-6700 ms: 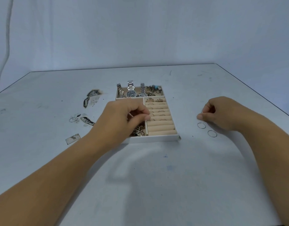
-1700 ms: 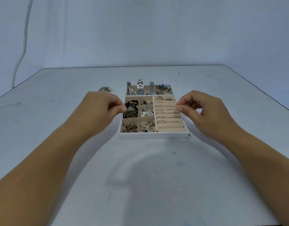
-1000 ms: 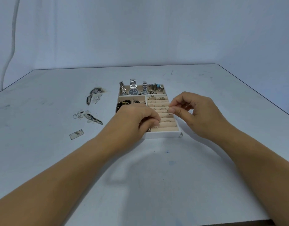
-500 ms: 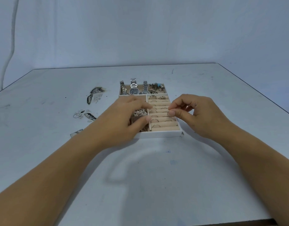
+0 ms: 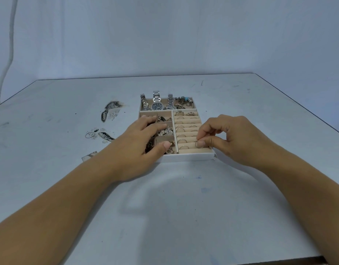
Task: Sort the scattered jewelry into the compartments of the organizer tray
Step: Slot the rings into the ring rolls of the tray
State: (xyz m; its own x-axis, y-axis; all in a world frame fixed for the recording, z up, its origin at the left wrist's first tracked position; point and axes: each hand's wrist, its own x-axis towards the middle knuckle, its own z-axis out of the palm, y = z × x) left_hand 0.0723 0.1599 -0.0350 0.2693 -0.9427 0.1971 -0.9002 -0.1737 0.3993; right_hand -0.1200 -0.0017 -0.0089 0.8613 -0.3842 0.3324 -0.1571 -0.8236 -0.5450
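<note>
A white organizer tray (image 5: pixel 187 157) with beige lining sits mid-table. Its back compartment holds watches (image 5: pixel 157 104) and a beaded bracelet (image 5: pixel 184 100). The left square compartments hold chains and earrings (image 5: pixel 165 131). The right side has ring rolls (image 5: pixel 186 129) with several thin rings stuck in. My right hand (image 5: pixel 231 139) pinches a thin ring (image 5: pixel 199 144) between thumb and forefinger over the nearest ring rolls. My left hand (image 5: pixel 144 142) lies flat over the left compartments, fingers straight, thumb on the near-left one, hiding part of them.
Dark peeled patches and scuffs (image 5: pixel 109 111) mark the grey table (image 5: pixel 165 207) left of the tray. A small clear scrap (image 5: pixel 89 155) lies near my left wrist. A pale wall rises behind the table's far edge.
Both hands came to the tray; my right hand lowered its pinched ring toward the nearest ring rolls. My left hand slid left and flattened over the small compartments.
</note>
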